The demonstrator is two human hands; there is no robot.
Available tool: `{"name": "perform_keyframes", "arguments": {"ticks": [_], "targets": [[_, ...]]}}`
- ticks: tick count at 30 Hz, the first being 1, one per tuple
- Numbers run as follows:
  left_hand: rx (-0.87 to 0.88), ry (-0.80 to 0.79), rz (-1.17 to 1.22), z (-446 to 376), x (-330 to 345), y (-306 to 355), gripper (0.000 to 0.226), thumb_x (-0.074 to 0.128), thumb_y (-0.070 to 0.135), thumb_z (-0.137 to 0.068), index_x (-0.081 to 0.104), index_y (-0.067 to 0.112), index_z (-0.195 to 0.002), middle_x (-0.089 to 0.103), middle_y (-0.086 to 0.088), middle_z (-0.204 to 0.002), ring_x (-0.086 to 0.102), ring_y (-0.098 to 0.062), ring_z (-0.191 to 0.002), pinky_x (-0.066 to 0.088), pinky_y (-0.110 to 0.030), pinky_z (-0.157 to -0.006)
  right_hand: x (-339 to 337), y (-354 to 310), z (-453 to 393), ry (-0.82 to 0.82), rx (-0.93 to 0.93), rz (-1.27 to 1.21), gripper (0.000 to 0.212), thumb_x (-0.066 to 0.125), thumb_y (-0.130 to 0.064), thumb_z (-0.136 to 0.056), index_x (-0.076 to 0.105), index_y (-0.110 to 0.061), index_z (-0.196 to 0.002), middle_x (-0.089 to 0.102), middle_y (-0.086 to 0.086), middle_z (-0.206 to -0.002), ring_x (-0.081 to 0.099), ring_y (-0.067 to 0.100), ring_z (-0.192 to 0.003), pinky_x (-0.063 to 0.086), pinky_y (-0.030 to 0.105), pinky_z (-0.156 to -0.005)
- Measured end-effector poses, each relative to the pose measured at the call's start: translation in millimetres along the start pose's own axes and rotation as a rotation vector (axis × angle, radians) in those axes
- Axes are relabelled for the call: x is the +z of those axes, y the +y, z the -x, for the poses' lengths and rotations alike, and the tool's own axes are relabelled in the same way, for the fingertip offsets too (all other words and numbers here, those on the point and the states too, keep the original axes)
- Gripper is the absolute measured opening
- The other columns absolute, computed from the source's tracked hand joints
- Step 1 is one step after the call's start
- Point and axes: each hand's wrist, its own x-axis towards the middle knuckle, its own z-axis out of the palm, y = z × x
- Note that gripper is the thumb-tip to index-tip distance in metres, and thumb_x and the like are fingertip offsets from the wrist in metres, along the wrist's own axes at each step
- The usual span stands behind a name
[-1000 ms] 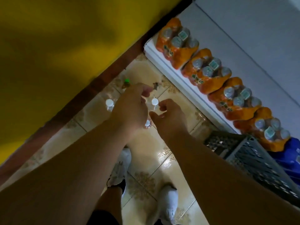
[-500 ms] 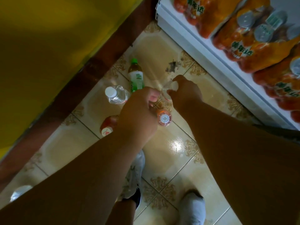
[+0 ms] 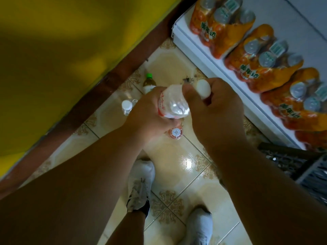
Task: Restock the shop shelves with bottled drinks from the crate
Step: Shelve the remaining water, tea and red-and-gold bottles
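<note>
We've got open tile floor [image 3: 178,163] near our feet, but loose bottles [image 3: 127,106] crowd the yellow wall [image 3: 53,50] side and the white shelf [image 3: 212,55] and crate [image 3: 292,163] box in the right.

Dim indoor light left both forearms [image 3: 85,183] in heavy shadow, while a bright glare patch shone on the glossy floor tiles [image 3: 185,161]. The yellow surface [image 3: 58,50] at left was soft and blurred; wide-angle distortion bent the edges.
</note>
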Motion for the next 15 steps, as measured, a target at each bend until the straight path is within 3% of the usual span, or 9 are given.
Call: {"name": "perform_keyframes", "arguments": {"ticks": [2, 4, 7, 10, 13, 15], "targets": [[-0.007, 0.023, 0.051, 9.6, -8.8, -6.6, 0.065, 0.092, 0.04, -0.062, 0.055, 0.039, -0.114, 0.065, 0.021, -0.101, 0.061, 0.007, -0.094, 0.047, -0.01, -0.074, 2.3, -15.0, -1.7, -0.032, 0.01, -0.042, 0.025, 0.067, -0.05, -0.09, 0.054, -0.031, -0.08, 0.052, -0.016, -0.06, 0.055, -0.011, -0.062, 0.04, 0.005, -0.053], [-0.042, 0.048, 0.139, 19.9, -15.6, -19.0, 0.064, 0.092, 0.046, -0.058, 0.057, 0.04, -0.111, 0.068, 0.021, -0.099, 0.064, 0.005, -0.094, 0.049, -0.017, -0.076, 11.9, -26.1, -3.5, -0.092, -0.012, -0.08, 0.028, 0.061, -0.055, -0.091, 0.053, -0.035, -0.074, 0.057, -0.014, -0.059, 0.056, -0.006, -0.06, 0.039, 0.007, -0.054], [-0.106, 0.086, 0.377, 36.6, -23.9, -42.8, 0.057, 0.093, 0.036, -0.062, 0.064, 0.033, -0.11, 0.074, 0.019, -0.098, 0.069, 0.003, -0.092, 0.055, -0.018, -0.081, 39.0, -27.4, 2.5, -0.182, 0.027, -0.222, 0.033, 0.047, -0.054, -0.095, 0.058, -0.032, -0.073, 0.058, -0.011, -0.059, 0.054, 0.0, -0.056, 0.043, 0.017, -0.054], [-0.105, 0.112, 0.684, 49.7, -33.2, -66.7, 0.055, 0.086, 0.034, -0.065, 0.068, 0.03, -0.116, 0.075, -0.003, -0.108, 0.073, -0.027, -0.101, 0.057, -0.052, -0.09, 72.3, -8.2, 11.9, -0.234, 0.076, -0.108, 0.029, 0.051, -0.04, -0.1, 0.065, -0.02, -0.086, 0.063, -0.005, -0.07, 0.06, 0.012, -0.066, 0.052, 0.033, -0.063], [-0.164, 0.163, 0.875, 62.3, -43.0, -87.7, 0.038, 0.083, 0.039, -0.067, 0.074, 0.033, -0.104, 0.077, -0.002, -0.098, 0.076, -0.025, -0.09, 0.058, -0.042, -0.073, 105.4, 12.8, 16.3, -0.374, 0.117, 0.089, 0.016, 0.061, -0.037, -0.096, 0.065, -0.022, -0.101, 0.067, -0.002, -0.095, 0.065, 0.016, -0.087, 0.052, 0.03, -0.075], [-0.225, 0.184, 0.959, 68.6, -47.3, -101.6, 0.026, 0.083, 0.04, -0.068, 0.077, 0.033, -0.092, 0.077, -0.001, -0.091, 0.076, -0.023, -0.083, 0.059, -0.037, -0.067, 129.4, 20.3, 13.4, -0.461, 0.157, 0.202, 0.038, 0.069, -0.041, -0.09, 0.06, -0.02, -0.12, 0.064, 0.005, -0.114, 0.064, 0.023, -0.103, 0.054, 0.036, -0.088]]}}
